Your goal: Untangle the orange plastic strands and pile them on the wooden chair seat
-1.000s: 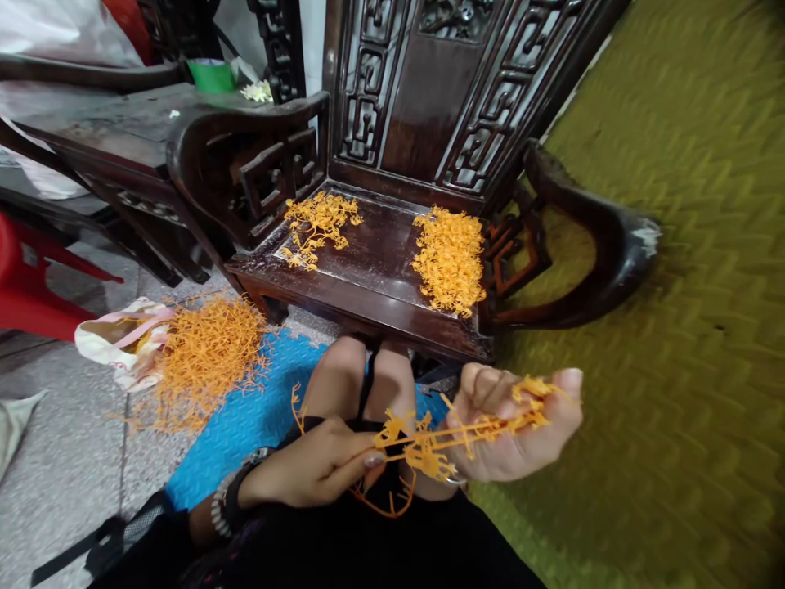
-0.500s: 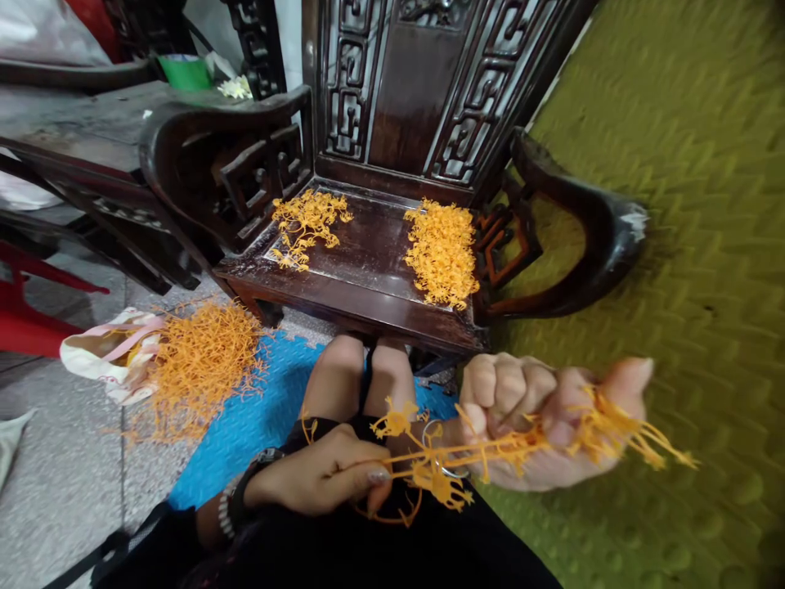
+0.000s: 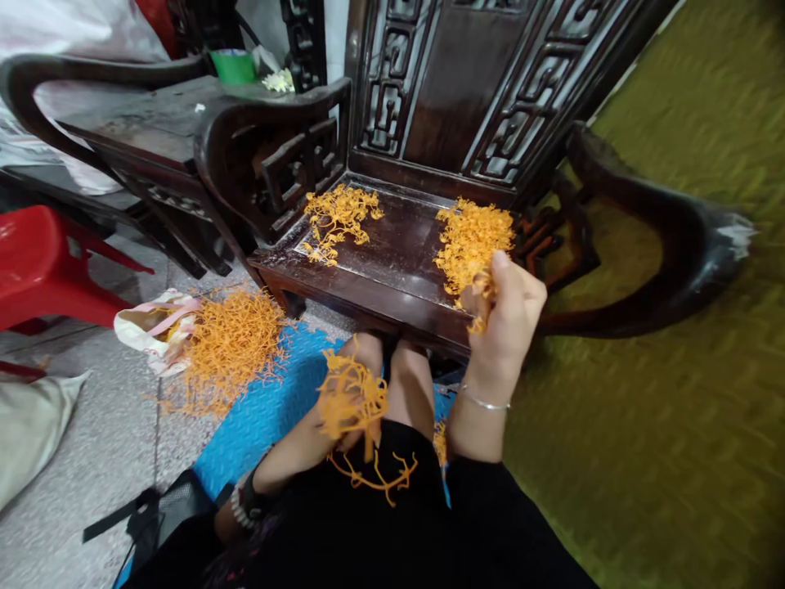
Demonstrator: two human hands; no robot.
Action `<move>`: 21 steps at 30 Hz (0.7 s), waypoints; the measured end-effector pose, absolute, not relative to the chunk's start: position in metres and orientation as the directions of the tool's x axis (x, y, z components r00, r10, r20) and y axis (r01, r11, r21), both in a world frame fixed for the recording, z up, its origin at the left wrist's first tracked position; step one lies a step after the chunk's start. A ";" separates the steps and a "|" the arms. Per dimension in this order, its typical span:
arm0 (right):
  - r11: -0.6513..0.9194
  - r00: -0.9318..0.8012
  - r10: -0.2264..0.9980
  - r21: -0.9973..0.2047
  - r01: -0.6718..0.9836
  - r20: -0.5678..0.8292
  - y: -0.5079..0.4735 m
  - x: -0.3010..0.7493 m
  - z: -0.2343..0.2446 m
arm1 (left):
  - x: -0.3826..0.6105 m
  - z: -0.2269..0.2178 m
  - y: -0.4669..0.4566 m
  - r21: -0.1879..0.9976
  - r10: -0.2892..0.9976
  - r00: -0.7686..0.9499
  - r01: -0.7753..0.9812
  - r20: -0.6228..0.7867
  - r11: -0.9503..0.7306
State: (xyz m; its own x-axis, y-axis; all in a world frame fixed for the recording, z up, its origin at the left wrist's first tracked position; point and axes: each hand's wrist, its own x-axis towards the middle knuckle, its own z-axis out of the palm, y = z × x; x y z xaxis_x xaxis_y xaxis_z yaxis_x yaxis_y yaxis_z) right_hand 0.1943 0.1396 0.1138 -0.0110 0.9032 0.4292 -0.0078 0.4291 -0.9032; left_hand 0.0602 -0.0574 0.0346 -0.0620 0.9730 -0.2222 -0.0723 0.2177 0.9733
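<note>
My left hand (image 3: pixel 328 421) is over my lap, closed on a blurred cluster of orange branching pieces (image 3: pixel 352 393) that hides most of its fingers. A thin curved orange sprig (image 3: pixel 388 487) with short prongs lies on the black clothing just below it. At the chair seat's front right, my right hand (image 3: pixel 512 303) is closed, with small orange pieces (image 3: pixel 482 298) showing at its fingers. Right behind it sits a dense pile of small orange flower-like pieces (image 3: pixel 472 233). A looser orange cluster (image 3: pixel 340 217) lies on the seat's left side.
The dark carved wooden chair (image 3: pixel 398 282) has curved arms on both sides. On the floor, a large heap of thin orange pieces (image 3: pixel 236 343) spills from a white bag (image 3: pixel 144 335). A red stool (image 3: pixel 37 262) stands left; a green tape roll (image 3: pixel 233 67) rests on the side table.
My right hand has moved from the lower right up to the seat's right pile. My left hand now has a bunched orange cluster in front of it. The view has shifted left.
</note>
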 end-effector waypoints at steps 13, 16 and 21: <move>0.051 0.022 0.971 -0.291 0.955 0.239 0.289 0.240 0.034 | 0.058 0.033 -0.019 0.875 0.956 0.014 -0.399 -0.293 0.274; 0.061 0.005 0.970 -0.264 0.963 0.241 0.287 0.242 0.030 | 0.057 0.027 -0.015 0.875 0.957 0.015 -0.401 -0.289 0.271; 0.392 -0.090 0.798 -0.399 0.829 0.596 0.242 0.234 0.050 | 0.055 0.015 -0.010 0.843 0.953 -0.018 -0.472 -0.301 0.257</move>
State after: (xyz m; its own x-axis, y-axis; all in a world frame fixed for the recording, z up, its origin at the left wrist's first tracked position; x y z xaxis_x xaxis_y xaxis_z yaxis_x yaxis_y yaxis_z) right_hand 0.2344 0.2421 0.0504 -0.0902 0.7981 0.5958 0.8291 0.3916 -0.3990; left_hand 0.0553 -0.0097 0.0153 -0.0180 0.9534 -0.3011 -0.4721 0.2573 0.8432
